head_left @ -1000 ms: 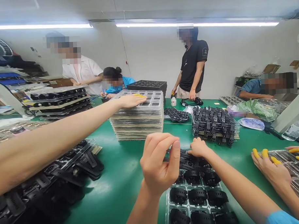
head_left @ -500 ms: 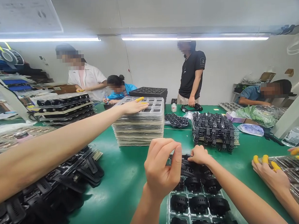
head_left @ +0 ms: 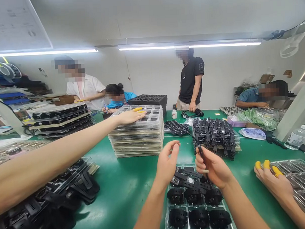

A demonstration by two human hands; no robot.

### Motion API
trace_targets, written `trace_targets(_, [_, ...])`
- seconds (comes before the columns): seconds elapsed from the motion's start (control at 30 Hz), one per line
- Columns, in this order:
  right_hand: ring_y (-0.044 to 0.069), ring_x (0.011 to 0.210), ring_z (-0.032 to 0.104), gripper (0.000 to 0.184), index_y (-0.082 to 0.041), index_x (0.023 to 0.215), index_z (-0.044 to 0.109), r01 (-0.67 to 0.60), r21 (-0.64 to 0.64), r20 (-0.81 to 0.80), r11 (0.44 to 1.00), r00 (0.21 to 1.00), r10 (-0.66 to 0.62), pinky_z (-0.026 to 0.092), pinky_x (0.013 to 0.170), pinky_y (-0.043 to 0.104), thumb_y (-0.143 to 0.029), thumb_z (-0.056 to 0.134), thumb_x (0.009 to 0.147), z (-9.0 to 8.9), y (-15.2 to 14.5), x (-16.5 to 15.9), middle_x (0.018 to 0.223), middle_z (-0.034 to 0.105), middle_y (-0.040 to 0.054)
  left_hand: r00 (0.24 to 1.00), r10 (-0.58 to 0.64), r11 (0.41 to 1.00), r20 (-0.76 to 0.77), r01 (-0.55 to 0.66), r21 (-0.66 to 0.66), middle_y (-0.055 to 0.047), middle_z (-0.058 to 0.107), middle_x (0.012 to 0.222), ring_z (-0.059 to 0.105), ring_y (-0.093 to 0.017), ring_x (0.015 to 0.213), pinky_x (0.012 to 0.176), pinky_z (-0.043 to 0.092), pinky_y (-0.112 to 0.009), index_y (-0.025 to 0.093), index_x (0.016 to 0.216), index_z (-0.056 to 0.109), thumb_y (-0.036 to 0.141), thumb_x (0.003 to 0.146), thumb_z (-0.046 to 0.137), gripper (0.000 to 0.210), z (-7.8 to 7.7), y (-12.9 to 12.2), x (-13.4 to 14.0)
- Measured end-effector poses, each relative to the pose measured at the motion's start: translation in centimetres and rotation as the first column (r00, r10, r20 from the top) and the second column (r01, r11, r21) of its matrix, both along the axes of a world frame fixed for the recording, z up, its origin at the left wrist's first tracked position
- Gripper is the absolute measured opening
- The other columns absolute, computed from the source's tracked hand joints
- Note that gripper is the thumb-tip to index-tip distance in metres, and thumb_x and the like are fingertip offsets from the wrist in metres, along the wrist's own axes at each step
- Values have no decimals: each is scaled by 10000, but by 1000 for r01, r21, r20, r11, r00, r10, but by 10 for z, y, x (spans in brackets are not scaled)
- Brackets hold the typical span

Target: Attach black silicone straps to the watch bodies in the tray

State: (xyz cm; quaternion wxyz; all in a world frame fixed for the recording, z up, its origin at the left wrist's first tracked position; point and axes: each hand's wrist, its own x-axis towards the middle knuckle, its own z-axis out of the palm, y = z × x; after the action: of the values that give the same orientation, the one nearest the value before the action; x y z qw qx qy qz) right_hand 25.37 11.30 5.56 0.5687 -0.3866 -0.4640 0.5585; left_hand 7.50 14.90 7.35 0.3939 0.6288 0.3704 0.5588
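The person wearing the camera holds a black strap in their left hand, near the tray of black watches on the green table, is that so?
Not quite: the head view shows the black strap in the right hand, near the tray of black watches on the green table.

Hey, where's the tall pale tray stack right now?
In the head view, the pale tray stack stands just left of centre on the green table, beyond your left hand, with a co-worker's hand on top.

Right hand (head_left: pixel 216 167) raised, black strap (head_left: pixel 200 149) now in its grip, left hand (head_left: pixel 166 161) less curled
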Motion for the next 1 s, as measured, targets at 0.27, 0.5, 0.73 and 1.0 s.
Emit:
trace_targets(0.27, [148,474,331,319,-359,970,731,-284,-88,-195,955,945,263,207,460,316,-638,717,814,-2,-14,-26,654,513,39,842,-342,870,418,452,-196,-41,702,822,654,-158,785,763,525,-260,175,854,709,490,788,811,338,-3,-9,17])
trace_targets(0.5, [303,781,616,394,-412,1179,741,-124,-20,-246,992,962,116,461,609,460,-518,720,800,-4,-13,12,1017,687,129,711,-51,932,702,285,-221,-7,648,780,646,-137,764,771,532,-271,159,823,673,487,785,822,362,0,4,15])
trace_targets(0.73, [358,912,591,249,-376,928,714,185,146,-169,972,973,-160,472,738,522,-586,599,861,-12,-4,-3,970,626,124,724,-178,896,667,400,-195,48,546,619,606,-132,702,734,498,-259,188,900,639,503,874,730,329,0,-6,18])
trace_targets(1.0, [232,611,418,301,-327,934,541,285,267,-67,921,958,-278,405,596,386,-607,453,1003,-18,-6,-15,664,381,-14,864,-466,882,-189,437,-178,-47,709,835,620,-169,750,657,487,-252,186,966,733,382,950,619,228,8,-15,10])
